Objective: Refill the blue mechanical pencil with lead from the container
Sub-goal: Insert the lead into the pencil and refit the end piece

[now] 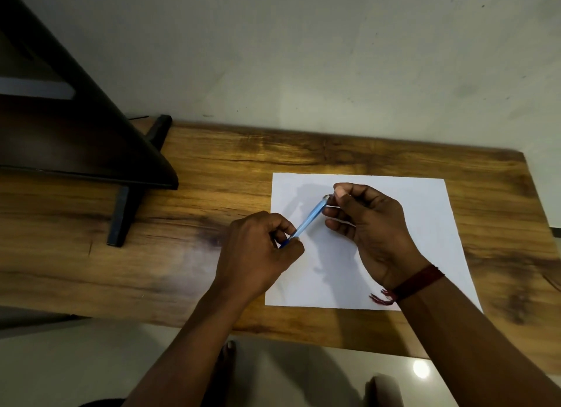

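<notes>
The blue mechanical pencil slants above the white sheet, its lower dark-blue end toward the left and its pale cap end toward the upper right. My left hand grips the lower part of the barrel between thumb and fingers. My right hand pinches something small at the pencil's top end with thumb and forefinger; what it holds is hidden by the fingers. A red thread band is tied on my right wrist. No lead container is visible in the head view.
A white sheet of paper lies on the wooden table. A dark monitor on a black stand fills the left. The wall runs along the table's far edge.
</notes>
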`<control>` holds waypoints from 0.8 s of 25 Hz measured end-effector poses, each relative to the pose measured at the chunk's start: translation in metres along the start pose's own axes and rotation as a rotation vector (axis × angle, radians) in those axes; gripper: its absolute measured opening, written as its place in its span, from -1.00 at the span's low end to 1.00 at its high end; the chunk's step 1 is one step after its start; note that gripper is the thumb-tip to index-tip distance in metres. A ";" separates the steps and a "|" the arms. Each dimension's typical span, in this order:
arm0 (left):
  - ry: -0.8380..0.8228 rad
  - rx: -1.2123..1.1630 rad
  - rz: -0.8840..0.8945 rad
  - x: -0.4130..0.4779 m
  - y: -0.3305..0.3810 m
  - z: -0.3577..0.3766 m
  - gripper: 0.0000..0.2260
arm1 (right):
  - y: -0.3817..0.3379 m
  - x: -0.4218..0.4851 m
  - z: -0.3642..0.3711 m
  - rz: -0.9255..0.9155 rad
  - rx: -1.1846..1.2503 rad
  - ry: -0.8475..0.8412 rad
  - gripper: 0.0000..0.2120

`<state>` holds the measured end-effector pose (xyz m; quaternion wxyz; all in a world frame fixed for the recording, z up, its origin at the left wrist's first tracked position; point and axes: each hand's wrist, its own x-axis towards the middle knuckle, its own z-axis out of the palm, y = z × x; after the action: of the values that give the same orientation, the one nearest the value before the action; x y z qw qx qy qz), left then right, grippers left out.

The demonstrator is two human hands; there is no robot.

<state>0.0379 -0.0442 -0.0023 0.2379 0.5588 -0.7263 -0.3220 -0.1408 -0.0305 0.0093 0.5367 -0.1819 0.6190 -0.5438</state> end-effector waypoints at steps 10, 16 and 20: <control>-0.032 0.017 0.035 0.002 0.022 0.020 -0.89 | -0.005 0.001 -0.032 -0.040 0.044 0.029 -0.86; -0.032 0.028 0.048 0.002 0.032 0.028 -0.86 | -0.008 -0.001 -0.047 -0.034 0.009 0.028 -0.88; -0.029 0.021 0.061 0.002 0.037 0.032 -0.87 | -0.011 -0.003 -0.055 -0.033 -0.006 0.031 -0.88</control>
<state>-0.0094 -0.0331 0.0027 0.2313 0.5340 -0.7497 -0.3151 -0.1913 -0.0057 0.0108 0.5174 -0.1855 0.6257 -0.5535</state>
